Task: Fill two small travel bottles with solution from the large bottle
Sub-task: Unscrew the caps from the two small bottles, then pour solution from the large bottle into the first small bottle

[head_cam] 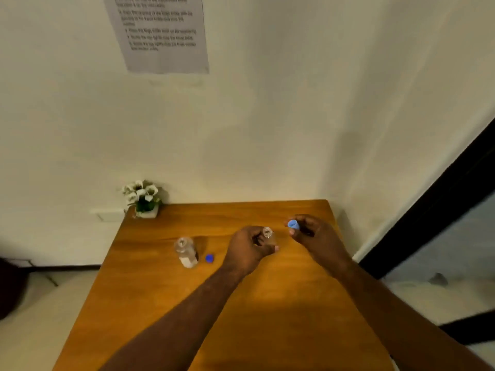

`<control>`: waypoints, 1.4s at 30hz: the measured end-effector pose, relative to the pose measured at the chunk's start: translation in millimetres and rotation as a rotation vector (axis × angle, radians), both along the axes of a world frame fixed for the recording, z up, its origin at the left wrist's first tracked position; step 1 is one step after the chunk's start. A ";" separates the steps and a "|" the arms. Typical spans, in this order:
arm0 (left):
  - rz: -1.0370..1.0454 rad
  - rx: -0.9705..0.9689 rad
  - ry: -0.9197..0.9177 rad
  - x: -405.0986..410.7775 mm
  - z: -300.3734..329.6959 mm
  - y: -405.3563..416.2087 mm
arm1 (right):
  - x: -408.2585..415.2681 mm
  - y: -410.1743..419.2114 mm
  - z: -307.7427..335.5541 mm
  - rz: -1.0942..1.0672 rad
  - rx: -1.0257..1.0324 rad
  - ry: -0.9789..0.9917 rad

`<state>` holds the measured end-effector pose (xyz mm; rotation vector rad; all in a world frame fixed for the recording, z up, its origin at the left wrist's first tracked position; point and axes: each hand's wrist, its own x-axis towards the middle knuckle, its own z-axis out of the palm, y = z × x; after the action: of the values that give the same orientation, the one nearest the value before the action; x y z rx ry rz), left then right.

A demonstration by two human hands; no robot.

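A printed paper sheet (pixel 160 33) is fixed to the wall above the potted flowers (pixel 142 198). It carries several lines of black text, some bulleted, but all are too blurred to read. The large bottle (pixel 186 251) bears a white label with no legible writing.

A light blue cap (pixel 293 224) is seen beside a clear small bottle (pixel 267 233). A deeper blue cap (pixel 209 258) is spotted on the warm orange-brown wooden table (pixel 281 303), near a clear large bottle (pixel 186 251). White flowers with green leaves (pixel 142 196) are shown against a cream wall (pixel 267 116).
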<state>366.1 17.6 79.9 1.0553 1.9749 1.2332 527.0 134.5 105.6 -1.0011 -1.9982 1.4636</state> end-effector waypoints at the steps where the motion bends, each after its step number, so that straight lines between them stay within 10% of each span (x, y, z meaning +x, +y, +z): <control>1: 0.009 -0.055 0.019 6.6 -18.6 -0.2 | 3.9 -0.8 -21.0 -0.023 0.006 -0.050; 16: 0.219 -0.311 0.088 41.0 -183.0 1.1 | -0.6 -15.6 -214.8 0.090 0.137 -0.511; 42: 0.163 -0.276 0.039 18.7 -189.0 -11.8 | -10.3 -6.0 -213.2 0.126 0.153 -0.690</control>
<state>384.8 5.7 -109.1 0.7997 2.2212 0.9884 516.7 128.4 -107.6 -1.4723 -2.6382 1.0775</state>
